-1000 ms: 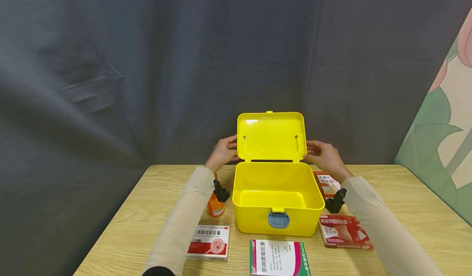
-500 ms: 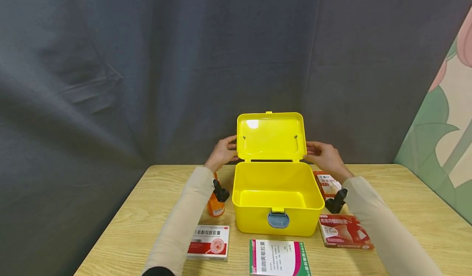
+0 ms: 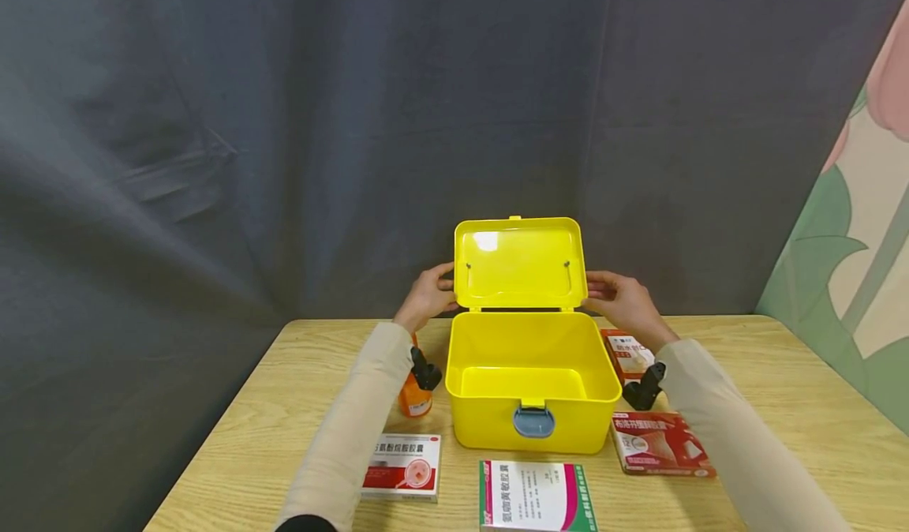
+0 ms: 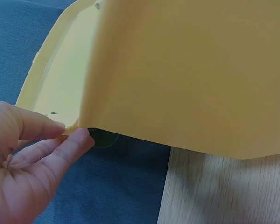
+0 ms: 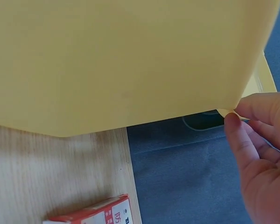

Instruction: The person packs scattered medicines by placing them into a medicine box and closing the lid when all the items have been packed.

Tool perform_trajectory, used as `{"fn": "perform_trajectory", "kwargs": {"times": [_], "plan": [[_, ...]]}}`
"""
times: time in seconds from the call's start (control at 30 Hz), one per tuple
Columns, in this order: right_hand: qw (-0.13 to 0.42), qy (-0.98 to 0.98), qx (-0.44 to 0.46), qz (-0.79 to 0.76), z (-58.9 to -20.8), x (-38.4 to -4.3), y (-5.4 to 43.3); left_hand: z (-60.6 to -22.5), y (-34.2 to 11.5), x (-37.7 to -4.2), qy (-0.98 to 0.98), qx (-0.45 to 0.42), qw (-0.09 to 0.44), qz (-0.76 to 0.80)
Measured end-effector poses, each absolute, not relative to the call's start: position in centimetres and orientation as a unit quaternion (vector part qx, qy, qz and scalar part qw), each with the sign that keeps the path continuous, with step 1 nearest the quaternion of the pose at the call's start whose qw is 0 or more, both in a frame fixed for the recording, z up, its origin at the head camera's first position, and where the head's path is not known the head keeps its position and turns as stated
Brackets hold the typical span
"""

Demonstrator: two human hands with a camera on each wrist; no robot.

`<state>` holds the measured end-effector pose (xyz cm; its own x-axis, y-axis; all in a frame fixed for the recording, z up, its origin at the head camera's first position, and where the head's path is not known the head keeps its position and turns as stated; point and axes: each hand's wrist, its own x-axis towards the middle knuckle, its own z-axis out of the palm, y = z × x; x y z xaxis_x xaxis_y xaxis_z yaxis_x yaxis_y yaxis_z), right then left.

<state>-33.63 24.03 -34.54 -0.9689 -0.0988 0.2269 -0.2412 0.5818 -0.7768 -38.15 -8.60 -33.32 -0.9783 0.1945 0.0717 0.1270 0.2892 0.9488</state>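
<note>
A yellow plastic storage box [image 3: 533, 429] stands on the table with its lid [image 3: 518, 260] raised upright at the back. Its inside is bare and a grey-blue latch [image 3: 533, 422] sits on the front. At the lid's lower left corner, my left hand [image 3: 428, 297] pinches the edge between thumb and fingers. The left wrist view shows that thumb [image 4: 42, 125] on the lid's inner side. My right hand [image 3: 625, 305] pinches the opposite lower corner, with thumb and fingertips [image 5: 232, 122] near the hinge side. The lid's outer face is mostly hidden.
Around the box lie a white-and-red medicine box [image 3: 403, 467], a green-and-white medicine box [image 3: 537, 496], a red medicine box [image 3: 660, 443] and another red-and-white box [image 3: 628, 354]. An orange bottle [image 3: 415, 396] stands left, partly behind my wrist. A dark curtain [image 3: 355, 121] hangs behind the table.
The head view has shifted very slightly. Both hands stay on the lid's lower corners, and the lid remains upright.
</note>
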Motion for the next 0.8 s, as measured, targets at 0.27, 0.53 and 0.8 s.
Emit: {"fn": "perform_trajectory", "kwargs": {"times": [0.27,0.53,0.8], "plan": [[0.072,-0.881,0.094,0.458,-34.91,-33.73,23.81,-33.47,-8.88,-38.19,0.804,0.096,0.03,0.586],[0.082,-0.882,0.097,0.454,-34.9,-33.77,23.53,-33.51,-9.11,-38.26,0.806,0.098,0.031,0.584],[0.082,-0.886,0.094,0.447,-35.08,-33.89,23.43,-33.37,-9.11,-38.12,0.807,0.095,0.032,0.581]]}}
